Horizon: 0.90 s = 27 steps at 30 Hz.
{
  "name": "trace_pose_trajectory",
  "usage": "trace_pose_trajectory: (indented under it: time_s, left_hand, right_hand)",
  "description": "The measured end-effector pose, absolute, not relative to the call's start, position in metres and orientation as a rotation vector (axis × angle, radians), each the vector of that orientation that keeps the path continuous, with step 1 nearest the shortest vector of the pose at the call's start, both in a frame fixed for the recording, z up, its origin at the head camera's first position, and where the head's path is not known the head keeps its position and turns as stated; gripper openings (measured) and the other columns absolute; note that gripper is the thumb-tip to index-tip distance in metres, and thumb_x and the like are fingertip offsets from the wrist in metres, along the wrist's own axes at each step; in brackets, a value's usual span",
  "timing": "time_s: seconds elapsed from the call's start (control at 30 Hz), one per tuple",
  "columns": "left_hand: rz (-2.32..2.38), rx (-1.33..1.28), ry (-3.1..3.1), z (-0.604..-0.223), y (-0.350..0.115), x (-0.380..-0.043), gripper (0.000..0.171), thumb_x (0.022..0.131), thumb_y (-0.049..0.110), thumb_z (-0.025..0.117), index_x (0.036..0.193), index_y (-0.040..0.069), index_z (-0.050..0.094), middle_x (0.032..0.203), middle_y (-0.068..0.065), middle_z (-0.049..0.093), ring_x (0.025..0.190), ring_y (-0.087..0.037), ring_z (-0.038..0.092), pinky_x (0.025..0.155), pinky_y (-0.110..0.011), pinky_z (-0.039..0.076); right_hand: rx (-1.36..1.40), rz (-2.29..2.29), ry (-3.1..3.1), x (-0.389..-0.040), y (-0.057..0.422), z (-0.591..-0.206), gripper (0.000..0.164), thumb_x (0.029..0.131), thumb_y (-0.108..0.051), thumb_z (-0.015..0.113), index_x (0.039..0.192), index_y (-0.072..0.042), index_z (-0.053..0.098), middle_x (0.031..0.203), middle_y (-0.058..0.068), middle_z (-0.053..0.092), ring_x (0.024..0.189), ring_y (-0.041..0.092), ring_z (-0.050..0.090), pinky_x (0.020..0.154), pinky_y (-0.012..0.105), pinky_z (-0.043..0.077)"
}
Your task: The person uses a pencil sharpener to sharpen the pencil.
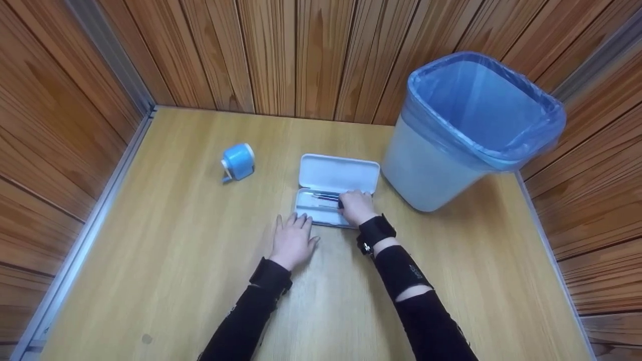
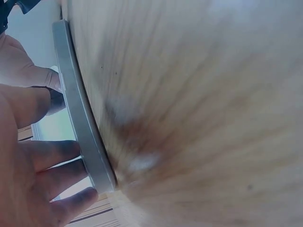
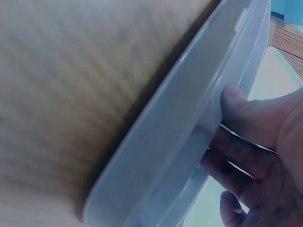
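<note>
1. An open case (image 1: pixel 339 171) was set on the table (image 1: pixel 175 250), pens or pencils (image 1: pixel 325 195) inside.
2. Its near edge was touched by the left hand (image 1: pixel 292 244), fingers apart.
3. The right hand (image 1: pixel 357 206) was bent into it; its grip could not be told.
4. A sharpener (image 1: pixel 238 161) was placed left, a bin (image 1: pixel 426 165) right.

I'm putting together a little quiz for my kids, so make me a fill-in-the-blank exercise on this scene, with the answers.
The case is not shut but ____.
The hand nearer the bin is the person's ____ one.
In the head view, the sharpener stands on the case's ____ side.
The color of the bag in the bin is ____.

Missing words: open; right; left; blue.
</note>
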<state>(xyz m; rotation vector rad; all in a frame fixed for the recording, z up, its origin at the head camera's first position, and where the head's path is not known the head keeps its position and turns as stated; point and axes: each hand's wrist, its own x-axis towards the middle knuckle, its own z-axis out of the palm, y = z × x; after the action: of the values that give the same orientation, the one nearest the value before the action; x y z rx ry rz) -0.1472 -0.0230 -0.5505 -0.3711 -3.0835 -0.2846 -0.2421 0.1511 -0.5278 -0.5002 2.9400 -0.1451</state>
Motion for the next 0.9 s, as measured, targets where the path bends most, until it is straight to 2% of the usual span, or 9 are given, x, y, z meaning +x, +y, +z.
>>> trace_pose_trajectory:
  time_s: [0.17,0.4,0.57,0.7,0.8,0.9]
  left_hand:
    - [-0.280,-0.363,-3.093,-0.551,-0.023,-0.147,0.056,0.086,0.048,0.050,0.131,0.015,0.050,0.135,-0.005,0.052,0.129,-0.028,0.043,0.105,-0.060,0.025]
    - [-0.306,-0.369,-3.075,-0.552,-0.023,-0.148,0.054,0.086,0.045,0.053,0.129,0.013,0.051,0.134,-0.006,0.053,0.128,-0.029,0.043,0.105,-0.061,0.024]
    - [-0.427,-0.408,-2.970,-0.550,-0.026,-0.152,0.048,0.086,0.040,0.055,0.124,0.010,0.055,0.127,-0.010,0.057,0.121,-0.032,0.049,0.102,-0.056,0.032]
    - [-0.579,-0.382,-2.780,-0.543,-0.043,-0.168,0.041,0.083,0.028,0.062,0.118,0.007,0.058,0.119,-0.014,0.061,0.111,-0.036,0.054,0.094,-0.052,0.041]
    - [-0.591,-0.281,-2.720,-0.531,-0.065,-0.188,0.043,0.081,0.023,0.064,0.119,0.006,0.056,0.121,-0.016,0.058,0.110,-0.039,0.052,0.092,-0.053,0.042]
    - [-0.506,-0.147,-2.734,-0.518,-0.092,-0.213,0.047,0.081,0.023,0.063,0.123,0.005,0.050,0.128,-0.020,0.050,0.115,-0.041,0.047,0.095,-0.055,0.039]
  right_hand:
    - [-0.480,-0.130,2.920,-0.241,0.148,-0.530,0.012,0.083,-0.018,0.063,0.089,-0.007,0.061,0.097,0.013,0.067,0.095,0.033,0.057,0.083,0.049,0.039]
    - [-0.494,-0.176,2.929,-0.241,0.152,-0.537,0.006,0.085,-0.014,0.059,0.088,-0.009,0.058,0.093,0.012,0.065,0.095,0.032,0.057,0.083,0.048,0.038]
    - [-0.496,-0.338,3.015,-0.237,0.162,-0.537,0.012,0.081,-0.009,0.061,0.092,-0.008,0.059,0.094,0.012,0.063,0.096,0.031,0.056,0.087,0.048,0.036]
    - [-0.496,-0.549,3.078,-0.229,0.170,-0.530,0.013,0.081,-0.008,0.062,0.093,-0.006,0.059,0.092,0.013,0.062,0.092,0.032,0.056,0.085,0.049,0.039]
    - [-0.541,-0.691,3.096,-0.219,0.175,-0.527,0.011,0.083,-0.009,0.061,0.094,-0.005,0.059,0.089,0.013,0.062,0.088,0.032,0.058,0.081,0.046,0.044]
    - [-0.580,-0.802,3.096,-0.210,0.179,-0.527,0.012,0.084,-0.009,0.059,0.094,-0.004,0.059,0.089,0.013,0.061,0.086,0.030,0.057,0.077,0.043,0.046]
